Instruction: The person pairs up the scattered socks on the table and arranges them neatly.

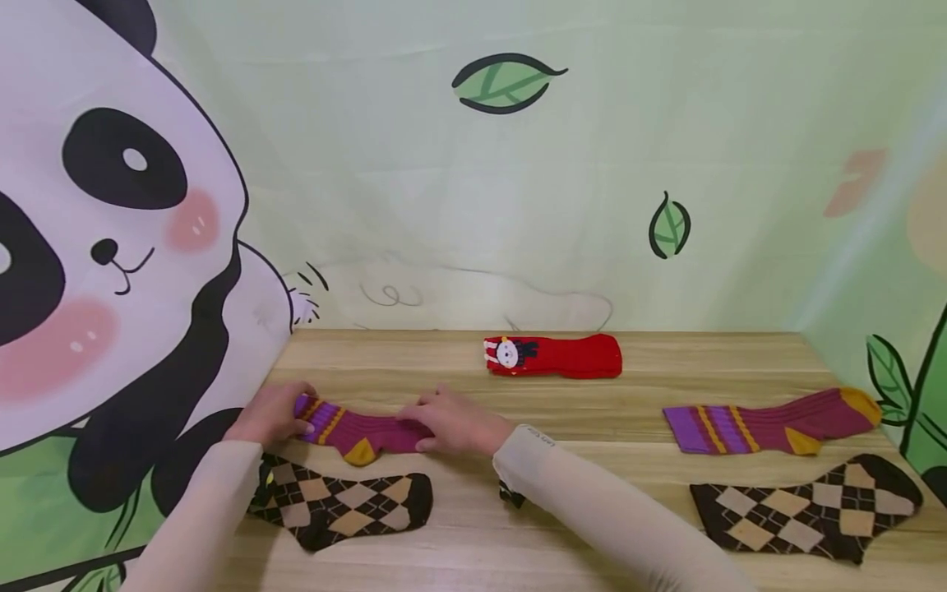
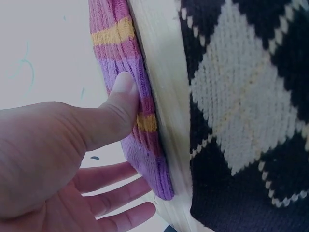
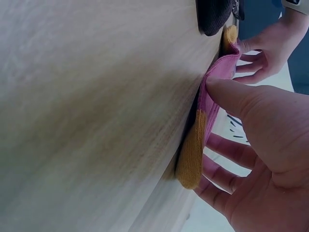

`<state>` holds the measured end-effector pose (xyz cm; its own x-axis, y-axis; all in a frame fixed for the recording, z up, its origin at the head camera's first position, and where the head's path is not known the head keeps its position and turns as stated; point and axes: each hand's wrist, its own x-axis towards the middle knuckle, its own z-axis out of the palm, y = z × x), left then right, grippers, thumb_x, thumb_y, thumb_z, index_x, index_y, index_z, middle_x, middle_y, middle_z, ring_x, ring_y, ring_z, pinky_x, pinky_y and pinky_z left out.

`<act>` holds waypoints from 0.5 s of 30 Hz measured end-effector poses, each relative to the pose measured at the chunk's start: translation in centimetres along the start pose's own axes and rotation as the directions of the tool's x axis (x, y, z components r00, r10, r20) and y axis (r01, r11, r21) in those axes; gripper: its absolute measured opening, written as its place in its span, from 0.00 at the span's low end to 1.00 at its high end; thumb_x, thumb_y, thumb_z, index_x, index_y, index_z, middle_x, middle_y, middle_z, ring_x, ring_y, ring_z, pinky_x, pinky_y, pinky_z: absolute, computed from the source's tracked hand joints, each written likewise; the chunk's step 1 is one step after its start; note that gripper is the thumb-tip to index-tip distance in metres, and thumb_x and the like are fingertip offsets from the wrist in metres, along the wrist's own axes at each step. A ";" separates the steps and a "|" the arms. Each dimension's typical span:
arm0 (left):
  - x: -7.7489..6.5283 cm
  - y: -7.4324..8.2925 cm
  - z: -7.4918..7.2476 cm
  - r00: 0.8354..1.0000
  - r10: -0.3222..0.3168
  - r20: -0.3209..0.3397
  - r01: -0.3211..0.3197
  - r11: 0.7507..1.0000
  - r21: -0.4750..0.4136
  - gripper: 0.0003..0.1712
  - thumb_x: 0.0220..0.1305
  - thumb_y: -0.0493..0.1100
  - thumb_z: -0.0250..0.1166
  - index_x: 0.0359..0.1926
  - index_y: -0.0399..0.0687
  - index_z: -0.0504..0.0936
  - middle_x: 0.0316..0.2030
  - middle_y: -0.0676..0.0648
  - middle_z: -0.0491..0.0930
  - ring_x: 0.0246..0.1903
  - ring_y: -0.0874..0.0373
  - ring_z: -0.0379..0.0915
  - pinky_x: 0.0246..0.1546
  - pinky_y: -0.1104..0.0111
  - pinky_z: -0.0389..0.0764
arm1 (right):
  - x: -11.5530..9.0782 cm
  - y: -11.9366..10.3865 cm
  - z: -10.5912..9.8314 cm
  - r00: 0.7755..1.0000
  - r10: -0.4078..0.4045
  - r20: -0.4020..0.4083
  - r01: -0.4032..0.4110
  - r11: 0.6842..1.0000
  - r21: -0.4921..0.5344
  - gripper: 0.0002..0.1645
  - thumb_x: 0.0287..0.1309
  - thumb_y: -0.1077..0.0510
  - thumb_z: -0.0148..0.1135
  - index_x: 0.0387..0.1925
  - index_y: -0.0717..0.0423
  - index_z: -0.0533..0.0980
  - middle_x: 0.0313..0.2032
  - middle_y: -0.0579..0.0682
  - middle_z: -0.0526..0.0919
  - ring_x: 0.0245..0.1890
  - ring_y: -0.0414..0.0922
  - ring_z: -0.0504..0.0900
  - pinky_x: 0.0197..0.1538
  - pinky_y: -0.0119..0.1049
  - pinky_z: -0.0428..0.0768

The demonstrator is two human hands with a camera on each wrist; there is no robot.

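Note:
A magenta and purple sock with yellow stripes and a yellow heel (image 1: pixel 362 432) lies crosswise on the left side of the table. At its striped cuff, my left hand (image 1: pixel 270 415) pinches it; in the left wrist view the thumb (image 2: pixel 123 99) lies on the ribbing, the other fingers at the far edge. My right hand (image 1: pixel 459 423) grips the toe end and covers it in the head view. The yellow toe (image 3: pixel 190 154) shows in the right wrist view, with the thumb on the magenta part beside it and fingers behind.
Just in front lies a black and tan argyle sock (image 1: pixel 355 506). A red sock (image 1: pixel 573 358) with a white animal figure is at the table's back edge. Another striped magenta sock (image 1: pixel 777 423) and another argyle sock (image 1: pixel 806 510) lie to the right. Behind the table (image 1: pixel 592 460) hangs a panda-printed backdrop (image 1: pixel 414 181).

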<state>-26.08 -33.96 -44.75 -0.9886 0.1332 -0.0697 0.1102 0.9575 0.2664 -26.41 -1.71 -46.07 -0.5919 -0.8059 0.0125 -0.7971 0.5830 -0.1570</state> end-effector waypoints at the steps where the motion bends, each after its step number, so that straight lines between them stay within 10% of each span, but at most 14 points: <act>1: 0.0 0.1 -0.1 1.000 -0.004 0.003 0.004 1.000 -0.001 0.29 0.54 0.40 0.80 0.54 0.35 0.79 0.49 0.29 0.80 0.45 0.36 0.74 0.53 0.40 0.76 | 0.0 0.0 0.0 1.000 -0.004 -0.002 0.004 1.000 0.000 0.34 0.67 0.45 0.67 0.72 0.41 0.71 0.62 0.49 0.79 0.58 0.46 0.74 0.60 0.37 0.72; 15: 0.0 0.3 -0.2 1.000 -0.021 0.013 0.021 0.999 -0.031 0.31 0.54 0.39 0.80 0.57 0.34 0.79 0.50 0.28 0.77 0.47 0.35 0.71 0.54 0.40 0.75 | 0.1 -0.2 -0.1 1.000 -0.022 -0.007 0.022 1.000 -0.003 0.31 0.66 0.47 0.68 0.69 0.41 0.74 0.57 0.47 0.81 0.55 0.44 0.74 0.60 0.36 0.71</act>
<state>-26.02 -33.73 -44.45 -0.9893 0.1166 -0.0876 0.0861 0.9517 0.2949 -26.33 -1.88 -45.93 -0.5751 -0.8178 0.0231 -0.8102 0.5655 -0.1542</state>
